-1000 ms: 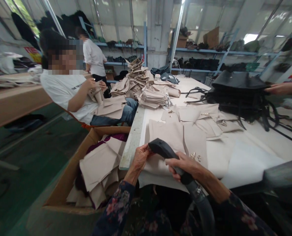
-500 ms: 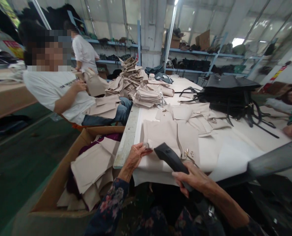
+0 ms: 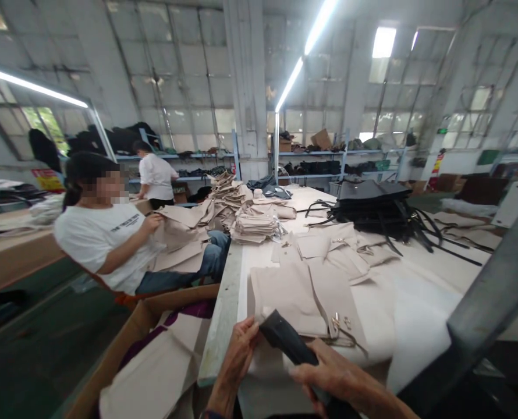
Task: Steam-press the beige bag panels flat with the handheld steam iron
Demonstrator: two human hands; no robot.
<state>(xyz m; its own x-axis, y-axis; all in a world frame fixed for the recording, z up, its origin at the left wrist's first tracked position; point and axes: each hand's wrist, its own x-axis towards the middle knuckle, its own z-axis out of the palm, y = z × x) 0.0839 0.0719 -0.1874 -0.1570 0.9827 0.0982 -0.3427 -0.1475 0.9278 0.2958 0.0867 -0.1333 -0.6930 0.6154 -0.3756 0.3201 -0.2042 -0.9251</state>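
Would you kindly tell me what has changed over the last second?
The view has tilted upward, so the foreground sits lower in frame. The left hand moved from the beige panel to beside the tip of the dark handheld tool, still gripped by the right hand. The black bags stayed put.

A concrete pillar [image 3: 245, 87] rises at 12 o'clock, with a fluorescent tube light [image 3: 305, 61] slanting beside it at 1 o'clock and a bright skylight [image 3: 383, 42] beyond. Tall factory windows [image 3: 184, 75] wrap the walls. Blue steel shelving [image 3: 311, 153] runs along them from 11 to 2 o'clock. A wooden workbench [image 3: 10, 256] sits at 9 o'clock, above a green-painted floor [image 3: 36, 308] at 8 o'clock.
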